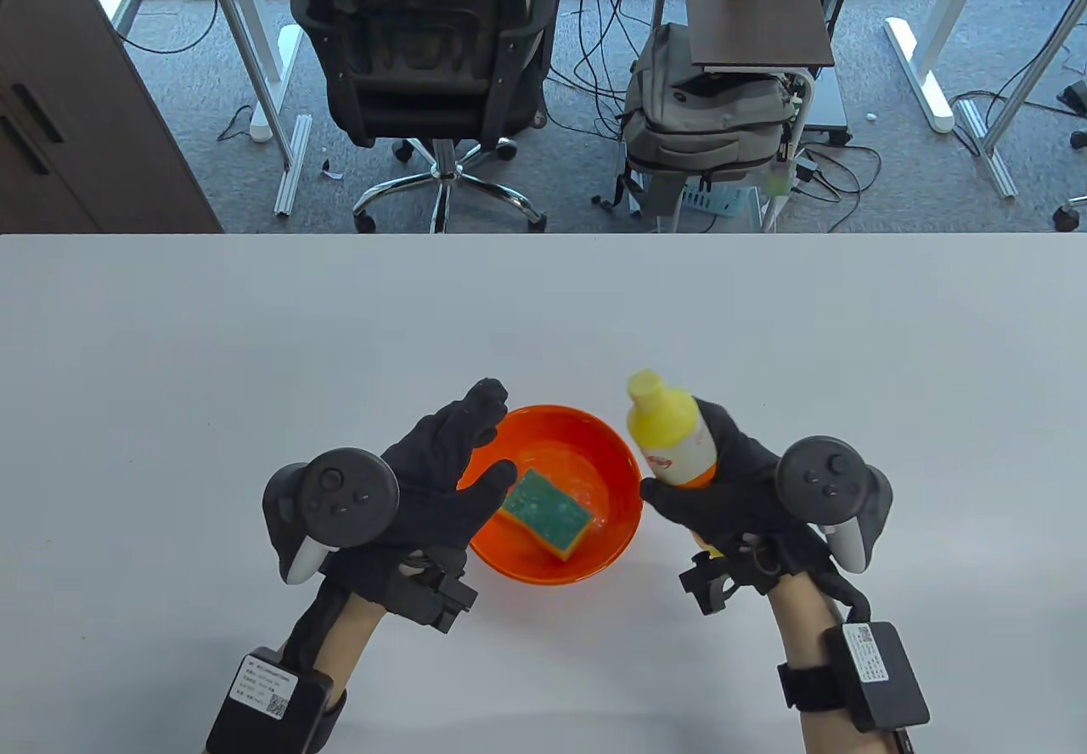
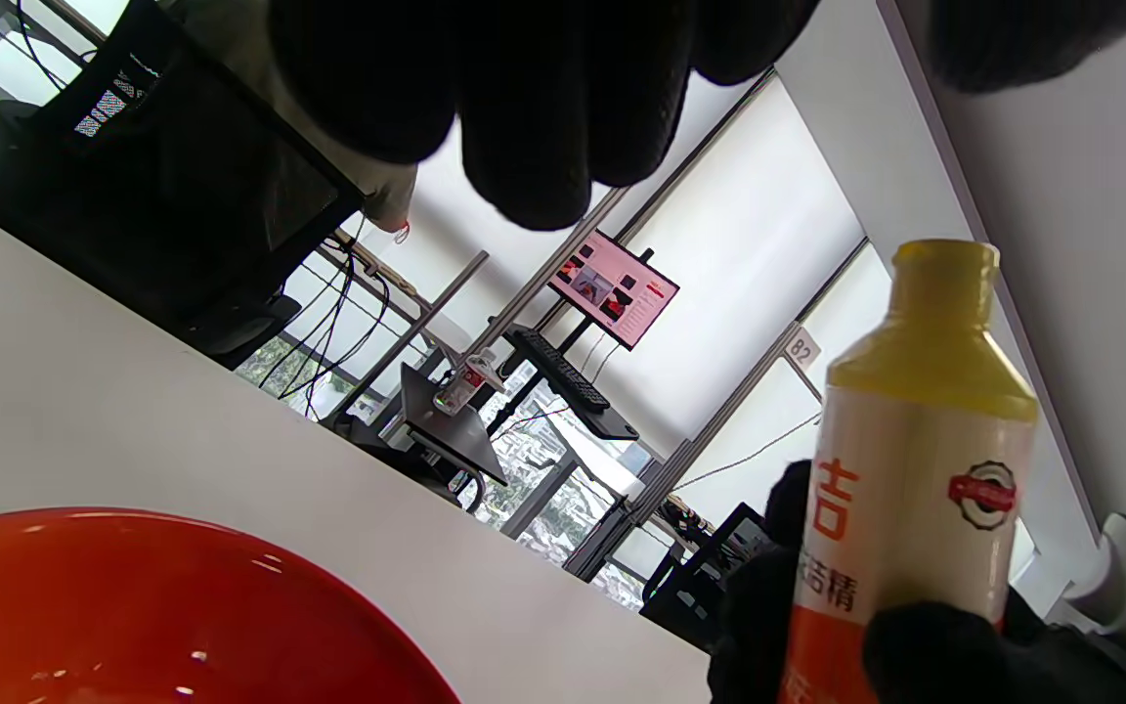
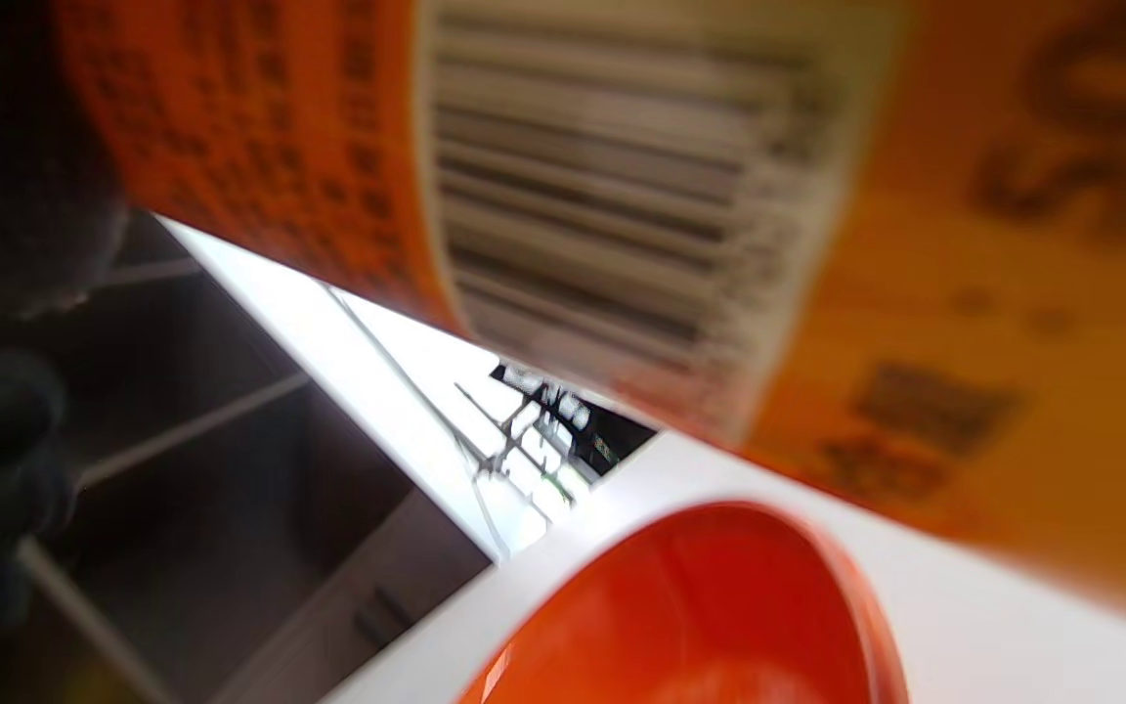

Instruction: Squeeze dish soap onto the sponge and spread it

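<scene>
An orange bowl (image 1: pixel 616 457) sits on the white table with a green-and-yellow sponge (image 1: pixel 546 514) lying inside it. My right hand (image 1: pixel 713 482) grips a yellow dish soap bottle (image 1: pixel 671 431) with an orange-and-white label, held upright just right of the bowl, cap on top. The bottle also shows in the left wrist view (image 2: pixel 915 469) and fills the right wrist view (image 3: pixel 719 196). My left hand (image 1: pixel 463 469) is open, fingers spread over the bowl's left rim, holding nothing. The bowl shows in the left wrist view (image 2: pixel 133 606) and the right wrist view (image 3: pixel 719 606).
The white table (image 1: pixel 255 346) stretches wide around the bowl. Beyond its far edge stand an office chair (image 1: pixel 425 66), a grey backpack (image 1: pixel 705 109) and a small side table (image 1: pixel 756 7).
</scene>
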Motion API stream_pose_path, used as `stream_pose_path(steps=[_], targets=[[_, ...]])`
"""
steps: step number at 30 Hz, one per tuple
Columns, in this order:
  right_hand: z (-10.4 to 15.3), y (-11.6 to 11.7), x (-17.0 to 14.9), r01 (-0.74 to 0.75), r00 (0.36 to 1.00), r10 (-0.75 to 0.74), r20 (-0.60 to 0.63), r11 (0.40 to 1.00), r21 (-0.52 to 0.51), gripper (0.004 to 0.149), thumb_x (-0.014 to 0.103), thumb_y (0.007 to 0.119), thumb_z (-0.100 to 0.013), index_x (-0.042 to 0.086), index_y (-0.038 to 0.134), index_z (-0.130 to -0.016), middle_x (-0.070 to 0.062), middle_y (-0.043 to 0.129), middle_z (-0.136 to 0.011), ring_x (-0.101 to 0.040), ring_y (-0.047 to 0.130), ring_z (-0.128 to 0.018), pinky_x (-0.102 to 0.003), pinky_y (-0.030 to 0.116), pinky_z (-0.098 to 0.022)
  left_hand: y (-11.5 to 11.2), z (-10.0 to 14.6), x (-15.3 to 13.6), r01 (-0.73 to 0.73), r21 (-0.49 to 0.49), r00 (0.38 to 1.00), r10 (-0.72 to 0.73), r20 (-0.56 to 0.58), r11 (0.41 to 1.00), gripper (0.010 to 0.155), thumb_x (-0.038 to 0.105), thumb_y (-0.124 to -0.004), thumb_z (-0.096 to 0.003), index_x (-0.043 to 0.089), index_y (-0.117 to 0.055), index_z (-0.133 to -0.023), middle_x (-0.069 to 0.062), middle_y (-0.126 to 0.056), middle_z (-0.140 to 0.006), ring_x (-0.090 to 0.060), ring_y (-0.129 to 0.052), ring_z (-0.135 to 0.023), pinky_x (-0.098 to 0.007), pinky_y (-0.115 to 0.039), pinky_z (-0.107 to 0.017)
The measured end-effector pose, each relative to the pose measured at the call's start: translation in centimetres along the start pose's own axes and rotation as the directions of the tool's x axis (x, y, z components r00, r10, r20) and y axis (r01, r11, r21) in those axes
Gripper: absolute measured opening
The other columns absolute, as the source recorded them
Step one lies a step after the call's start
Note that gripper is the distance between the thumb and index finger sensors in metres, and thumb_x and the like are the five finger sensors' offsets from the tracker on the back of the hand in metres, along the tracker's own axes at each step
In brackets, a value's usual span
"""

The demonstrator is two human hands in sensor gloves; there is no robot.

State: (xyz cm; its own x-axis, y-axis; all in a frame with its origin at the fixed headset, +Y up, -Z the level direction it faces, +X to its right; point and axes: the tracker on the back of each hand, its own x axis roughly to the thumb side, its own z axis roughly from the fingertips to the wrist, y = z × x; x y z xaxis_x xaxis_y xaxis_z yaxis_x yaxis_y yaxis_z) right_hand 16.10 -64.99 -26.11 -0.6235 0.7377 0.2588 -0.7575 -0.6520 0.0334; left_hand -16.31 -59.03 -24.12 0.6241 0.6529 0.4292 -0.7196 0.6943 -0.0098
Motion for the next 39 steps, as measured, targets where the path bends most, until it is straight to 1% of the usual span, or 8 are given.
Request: stream_pose_path(steps=[5,13,23,25,27,31,34,39], targets=[[0.1,2.7,2.1,-0.135,0.99,0.126,0.07,0.981,0.137,0.084,0.068,0.1,-0.018,0.047,0.064,-0.091,0.011,0.093,-0.079,-0.021,0.101,-0.066,-0.048,0.08,-0.067,-0.9,0.0,0.3,0.005,-0.06,1.0,-0.004,0.03,0.998,0.072,0.061,-0.078,-0.0395,0.031,-0.065,-0.103,-0.001,-0.089,-0.092,-0.024,-0.103,-0.067,-0.046,-0.086,-0.054],[0.4,4.1,3.2,-0.312,0.949,0.295,0.115,0.93,0.194,0.084,0.069,0.099,-0.018,0.046,0.064,-0.091,0.011,0.093,-0.078,-0.021,0.101,-0.066,-0.047,0.08,-0.067,-1.6,0.0,0.8,0.178,-0.103,0.983,-0.172,0.063,0.979,0.061,0.057,-0.08,-0.037,0.024,-0.086,-0.088,-0.001,-0.103,-0.065,-0.019,-0.11,-0.038,-0.039,-0.094,-0.036],[0.3,4.8,2.9,-0.346,0.938,0.328,0.113,0.892,0.289,0.084,0.069,0.099,-0.018,0.047,0.064,-0.091,0.012,0.094,-0.078,-0.02,0.101,-0.066,-0.046,0.081,-0.068,-2.2,-0.3,0.6,0.269,-0.201,0.962,-0.254,0.098,0.942,0.062,0.054,-0.073,-0.0353,0.019,-0.088,-0.085,-0.002,-0.106,-0.058,-0.016,-0.11,-0.027,-0.036,-0.095,-0.028],[0.3,4.6,2.6,-0.291,0.956,0.262,0.135,0.913,0.285,0.083,0.069,0.099,-0.016,0.048,0.067,-0.089,0.012,0.095,-0.076,-0.019,0.102,-0.065,-0.046,0.081,-0.067,-1.6,-0.6,-0.5,0.176,-0.107,0.984,-0.171,0.051,0.979,0.05,0.042,-0.071,-0.0368,0.022,-0.094,-0.075,0.004,-0.109,-0.043,-0.012,-0.11,-0.016,-0.035,-0.097,-0.022],[0.4,4.5,3.0,-0.276,0.96,0.246,0.136,0.911,0.306,0.083,0.067,0.101,-0.016,0.047,0.068,-0.089,0.01,0.095,-0.077,-0.022,0.101,-0.065,-0.048,0.08,-0.067,-1.5,-0.8,-1.5,0.009,-0.221,1.0,-0.006,0.014,0.975,0.049,0.04,-0.071,-0.0388,0.019,-0.092,-0.078,0.004,-0.107,-0.045,-0.013,-0.11,-0.019,-0.036,-0.096,-0.023],[0.3,3.9,3.0,-0.216,0.974,0.191,0.122,0.942,0.255,0.083,0.068,0.1,-0.017,0.047,0.067,-0.089,0.011,0.095,-0.077,-0.021,0.101,-0.065,-0.047,0.08,-0.067,-1.5,-1.0,-3.8,-0.281,-0.314,0.959,0.281,-0.049,0.907,0.066,0.053,-0.066,-0.0449,0.017,-0.071,-0.1,-0.005,-0.1,-0.075,-0.025,-0.11,-0.047,-0.044,-0.091,-0.042],[0.4,3.1,2.8,-0.187,0.98,0.172,0.095,0.966,0.177,0.083,0.067,0.1,-0.017,0.046,0.066,-0.09,0.01,0.094,-0.078,-0.022,0.101,-0.066,-0.048,0.08,-0.067,-1.8,-0.7,-5.4,-0.402,-0.27,0.916,0.381,-0.13,0.875,0.073,0.059,-0.065,-0.0446,0.016,-0.063,-0.104,-0.009,-0.094,-0.086,-0.028,-0.108,-0.056,-0.047,-0.088,-0.047],[0.9,1.8,3.0,-0.276,0.958,0.281,0.047,0.956,-0.096,0.083,0.066,0.101,-0.018,0.045,0.066,-0.09,0.009,0.093,-0.079,-0.024,0.1,-0.066,-0.049,0.078,-0.067,-1.6,0.5,-7.6,-0.228,-0.291,0.964,0.174,-0.2,0.929,0.074,0.058,-0.066,-0.0448,0.016,-0.061,-0.105,-0.012,-0.09,-0.091,-0.032,-0.105,-0.064,-0.051,-0.085,-0.052]])
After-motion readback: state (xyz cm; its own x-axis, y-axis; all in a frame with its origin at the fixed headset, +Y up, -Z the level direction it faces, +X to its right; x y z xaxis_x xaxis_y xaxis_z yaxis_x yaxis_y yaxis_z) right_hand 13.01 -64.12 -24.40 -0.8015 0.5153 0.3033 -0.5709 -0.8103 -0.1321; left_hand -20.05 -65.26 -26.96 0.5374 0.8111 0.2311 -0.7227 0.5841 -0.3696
